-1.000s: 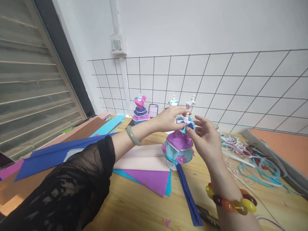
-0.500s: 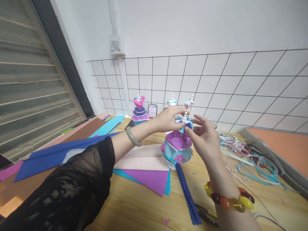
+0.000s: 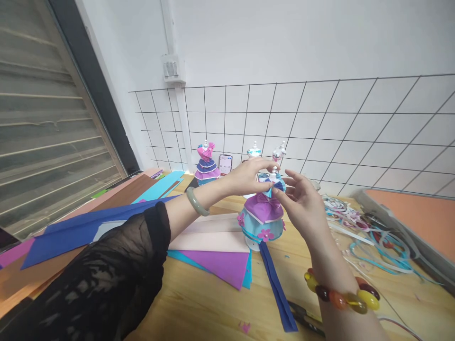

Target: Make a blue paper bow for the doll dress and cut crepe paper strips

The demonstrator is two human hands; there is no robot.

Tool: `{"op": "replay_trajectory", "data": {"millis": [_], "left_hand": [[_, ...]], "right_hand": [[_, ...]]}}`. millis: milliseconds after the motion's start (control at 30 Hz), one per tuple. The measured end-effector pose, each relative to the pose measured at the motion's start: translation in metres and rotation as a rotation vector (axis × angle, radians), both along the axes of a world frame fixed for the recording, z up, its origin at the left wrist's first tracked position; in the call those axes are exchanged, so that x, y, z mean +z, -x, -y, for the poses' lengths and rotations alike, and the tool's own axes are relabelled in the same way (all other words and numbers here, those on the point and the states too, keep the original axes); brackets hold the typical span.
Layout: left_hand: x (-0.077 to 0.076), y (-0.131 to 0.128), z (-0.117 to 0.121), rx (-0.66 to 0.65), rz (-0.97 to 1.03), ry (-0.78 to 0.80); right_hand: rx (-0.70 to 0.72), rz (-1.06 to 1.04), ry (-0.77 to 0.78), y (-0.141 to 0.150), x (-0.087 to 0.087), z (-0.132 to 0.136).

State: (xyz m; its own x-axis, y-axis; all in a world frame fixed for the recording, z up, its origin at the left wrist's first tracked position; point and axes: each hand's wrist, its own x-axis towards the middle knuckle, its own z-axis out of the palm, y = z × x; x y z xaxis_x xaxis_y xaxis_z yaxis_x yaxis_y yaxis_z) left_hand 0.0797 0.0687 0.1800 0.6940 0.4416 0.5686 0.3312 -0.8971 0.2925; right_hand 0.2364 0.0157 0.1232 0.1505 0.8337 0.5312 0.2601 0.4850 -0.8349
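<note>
A miniature dress form [image 3: 263, 229] stands on the table, dressed in a purple and light-blue skirt with small pink flowers. On its bodice sits a small dark-and-light blue bow [image 3: 278, 185]. My left hand [image 3: 250, 174] reaches in from the left, its thumb pressed on the bow and its index finger arched near the white neck knob. From the right, my right hand [image 3: 302, 199] presses its thumb against the bow too; its other fingers curve loosely beside the bodice. The far side of the bodice is partly hidden.
Behind stand a dressed form [image 3: 206, 166], a phone [image 3: 225, 164] and two paler forms. Coloured sheets [image 3: 216, 265] lie left, with a dark blue strip [image 3: 277, 289] and a dark tool [image 3: 305, 319] in front. Tangled ribbons [image 3: 387, 246] and a grey-edged tray [image 3: 408, 218] are right.
My right hand and wrist have shifted very slightly. Both thumbs stay at the bow, and the dress form has not moved.
</note>
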Motion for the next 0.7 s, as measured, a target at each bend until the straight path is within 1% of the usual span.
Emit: {"op": "replay_trajectory", "data": {"millis": [200,367,500,700], "left_hand": [[0.002,0.0008,0.0014,-0.032,-0.012,0.01],[0.0051,0.0012,0.004,-0.015,-0.017,0.033],[0.0032,0.0004,0.0018,0.001,0.015,0.029],[0.0008,-0.0005,-0.0017,-0.012,0.024,0.016]], "right_hand": [[0.022,-0.038,0.0,-0.0015,-0.0022,-0.0019],[0.026,-0.039,0.008,-0.0032,-0.0041,-0.0042],[0.025,-0.022,-0.008,-0.004,-0.0059,-0.0064],[0.014,0.019,-0.009,-0.0054,-0.0068,-0.0067]]}}
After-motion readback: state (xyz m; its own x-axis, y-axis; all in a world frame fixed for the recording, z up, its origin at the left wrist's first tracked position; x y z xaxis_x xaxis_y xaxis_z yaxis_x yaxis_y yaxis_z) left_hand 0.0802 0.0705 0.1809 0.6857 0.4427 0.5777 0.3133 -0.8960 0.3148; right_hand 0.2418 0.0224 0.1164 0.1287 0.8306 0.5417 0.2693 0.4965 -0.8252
